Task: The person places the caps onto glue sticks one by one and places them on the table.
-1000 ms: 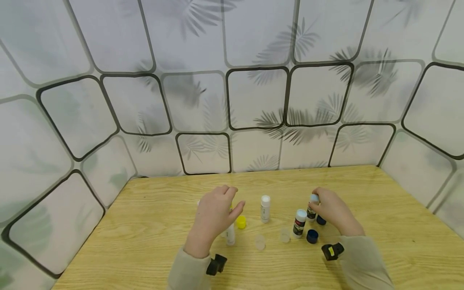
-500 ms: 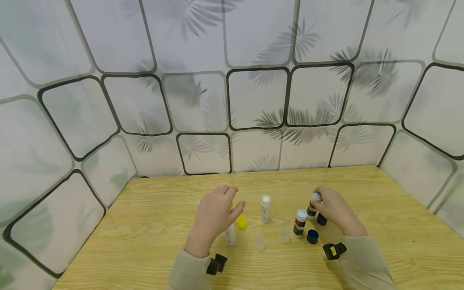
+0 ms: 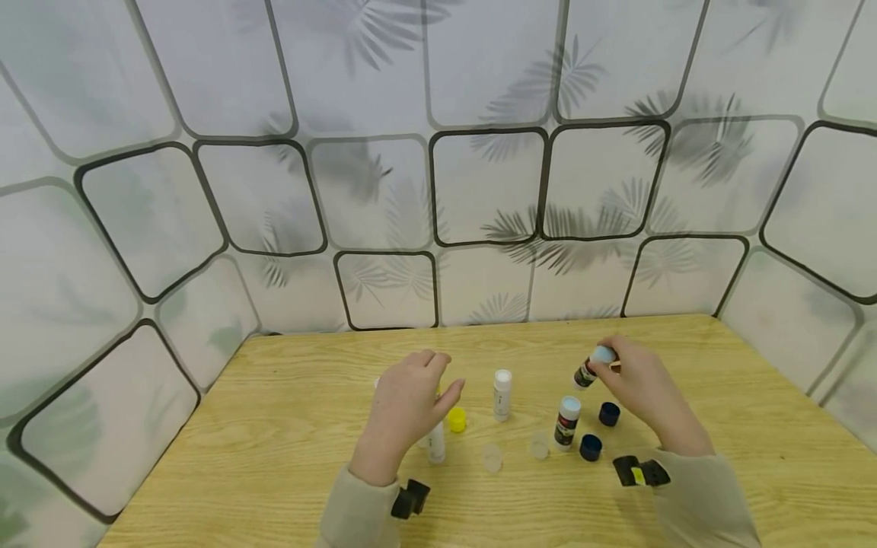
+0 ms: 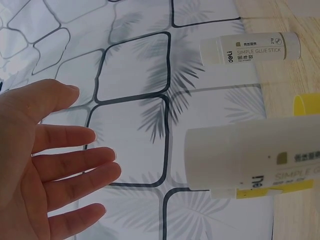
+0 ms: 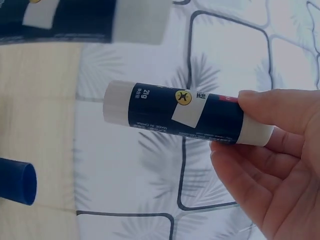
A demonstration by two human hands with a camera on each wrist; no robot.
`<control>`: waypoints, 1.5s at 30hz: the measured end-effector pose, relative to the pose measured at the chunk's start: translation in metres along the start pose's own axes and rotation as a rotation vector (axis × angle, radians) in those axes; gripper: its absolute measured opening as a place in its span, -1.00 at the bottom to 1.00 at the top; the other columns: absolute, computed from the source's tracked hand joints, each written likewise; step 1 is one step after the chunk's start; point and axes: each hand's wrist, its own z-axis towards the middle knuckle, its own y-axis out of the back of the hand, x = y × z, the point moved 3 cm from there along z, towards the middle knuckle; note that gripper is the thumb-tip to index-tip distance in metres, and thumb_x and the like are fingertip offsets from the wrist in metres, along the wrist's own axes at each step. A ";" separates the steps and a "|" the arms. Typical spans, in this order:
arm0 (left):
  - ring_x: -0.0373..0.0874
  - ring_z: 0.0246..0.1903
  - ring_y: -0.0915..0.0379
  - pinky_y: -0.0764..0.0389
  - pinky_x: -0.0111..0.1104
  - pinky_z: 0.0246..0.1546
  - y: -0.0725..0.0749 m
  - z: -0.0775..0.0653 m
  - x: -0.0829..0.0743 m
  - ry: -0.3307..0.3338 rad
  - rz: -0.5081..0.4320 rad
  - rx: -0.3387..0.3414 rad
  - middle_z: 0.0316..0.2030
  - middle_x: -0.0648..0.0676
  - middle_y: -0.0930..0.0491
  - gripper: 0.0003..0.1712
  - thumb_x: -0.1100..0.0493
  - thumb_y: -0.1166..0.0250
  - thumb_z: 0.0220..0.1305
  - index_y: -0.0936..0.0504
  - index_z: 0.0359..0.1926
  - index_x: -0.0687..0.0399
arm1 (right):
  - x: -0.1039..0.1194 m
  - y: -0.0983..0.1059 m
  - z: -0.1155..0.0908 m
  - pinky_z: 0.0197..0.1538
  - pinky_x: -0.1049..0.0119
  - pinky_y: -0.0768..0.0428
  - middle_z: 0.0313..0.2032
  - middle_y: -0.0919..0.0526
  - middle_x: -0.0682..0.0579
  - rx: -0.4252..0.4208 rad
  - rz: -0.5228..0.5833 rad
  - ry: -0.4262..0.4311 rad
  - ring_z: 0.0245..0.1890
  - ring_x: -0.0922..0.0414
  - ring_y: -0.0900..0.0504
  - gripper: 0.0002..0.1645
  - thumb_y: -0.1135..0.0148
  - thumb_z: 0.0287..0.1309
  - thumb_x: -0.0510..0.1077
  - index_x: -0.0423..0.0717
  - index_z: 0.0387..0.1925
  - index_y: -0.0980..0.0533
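Observation:
My right hand pinches a glue stick with a navy label, near its pale top end. It is tilted and off the table. Another navy-labelled glue stick stands upright nearby, with two navy caps beside it. My left hand hovers, fingers apart and holding nothing, as its wrist view also shows. Close by it stands a white glue stick, hiding part of something yellow; a second white glue stick stands to the right.
A yellow cap lies between the white glue sticks. Two translucent round caps lie nearer me on the wooden table. A patterned cloth rises behind the table and at both sides. My left hand hides some items.
My right hand has lifted the navy-labelled glue stick from the table and tilted it, moving up and slightly right, away from the cap beside it. The left hand has stayed in place.

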 end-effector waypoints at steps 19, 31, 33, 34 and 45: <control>-0.14 -0.47 -0.49 -0.51 -0.44 -0.54 0.002 0.002 -0.003 -0.042 0.014 -0.067 -0.42 0.07 -0.56 -0.70 0.05 -0.26 0.03 -0.60 -0.32 0.21 | 0.028 -0.004 0.000 -0.36 0.29 -0.57 -0.37 -0.50 -0.13 -0.172 0.076 0.094 -0.36 -0.03 -0.56 -0.73 -0.26 -0.01 -0.26 -0.35 -0.27 -0.44; -0.15 -0.43 -0.49 -0.52 -0.44 -0.49 -0.006 0.002 -0.012 -0.094 0.036 -0.052 -0.40 0.05 -0.57 -0.63 -0.04 -0.26 0.03 -0.58 -0.31 0.19 | 0.044 -0.019 0.000 -0.32 0.34 -0.56 -0.33 -0.56 -0.13 -0.148 0.293 0.042 -0.30 0.01 -0.55 -0.70 -0.23 0.03 -0.18 -0.33 -0.24 -0.46; -0.15 -0.44 -0.49 -0.52 -0.44 -0.48 -0.007 0.003 -0.015 -0.106 0.026 -0.067 -0.41 0.04 -0.56 -0.63 -0.05 -0.28 0.01 -0.58 -0.32 0.18 | 0.046 -0.021 -0.001 -0.31 0.33 -0.56 -0.32 -0.56 -0.13 -0.142 0.333 0.023 -0.28 0.01 -0.55 -0.70 -0.22 0.05 -0.17 -0.33 -0.24 -0.46; -0.15 -0.44 -0.48 -0.52 -0.44 -0.48 -0.007 0.003 -0.017 -0.115 0.021 -0.078 -0.42 0.04 -0.55 -0.63 -0.05 -0.28 0.01 -0.58 -0.32 0.18 | 0.047 -0.022 -0.001 -0.30 0.33 -0.56 -0.31 -0.55 -0.13 -0.138 0.357 0.014 -0.27 0.01 -0.55 -0.71 -0.21 0.05 -0.18 -0.33 -0.24 -0.46; -0.13 -0.35 -0.48 -0.53 -0.42 -0.41 -0.013 0.005 -0.034 -0.143 -0.070 -0.177 -0.36 0.07 -0.56 -0.56 -0.06 -0.33 -0.03 -0.57 -0.28 0.23 | 0.067 -0.027 -0.003 -0.30 0.35 -0.56 -0.29 -0.54 -0.13 -0.144 0.536 0.042 -0.29 0.12 -0.54 -0.78 -0.19 0.04 -0.29 -0.36 -0.26 -0.47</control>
